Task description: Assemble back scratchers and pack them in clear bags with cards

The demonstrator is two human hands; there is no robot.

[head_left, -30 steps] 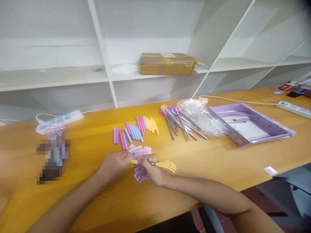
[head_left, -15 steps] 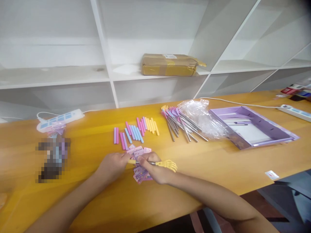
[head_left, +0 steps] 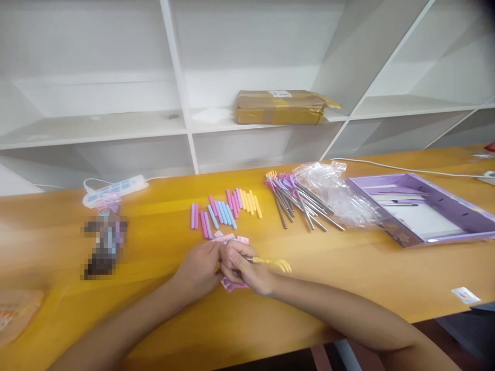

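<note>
My right hand [head_left: 249,268] is closed round the metal shaft of a back scratcher [head_left: 275,263], whose yellow claw head sticks out to the right. Pressed up against it, my left hand [head_left: 201,267] is closed over the other end. The yellow grip sleeve at that end is hidden between the hands. Beneath them lies a pile of printed pink and purple cards [head_left: 232,284], mostly covered. Just beyond, pink, purple, blue and yellow grip sleeves [head_left: 220,212] lie in loose rows. Several more back scratchers [head_left: 299,198] are heaped to their right.
Clear plastic bags [head_left: 332,193] lie beside the heap. Right of these stands a purple box tray [head_left: 421,238]. A power strip [head_left: 116,190] is at the left, near a pixelated item [head_left: 104,245]. On the shelf behind sits a taped cardboard box [head_left: 280,108]. A small card [head_left: 466,294] lies near the front edge.
My hands have come together, so the yellow grip sleeve between them is now covered. The whole view has shifted, with the things on the table appearing further right.
</note>
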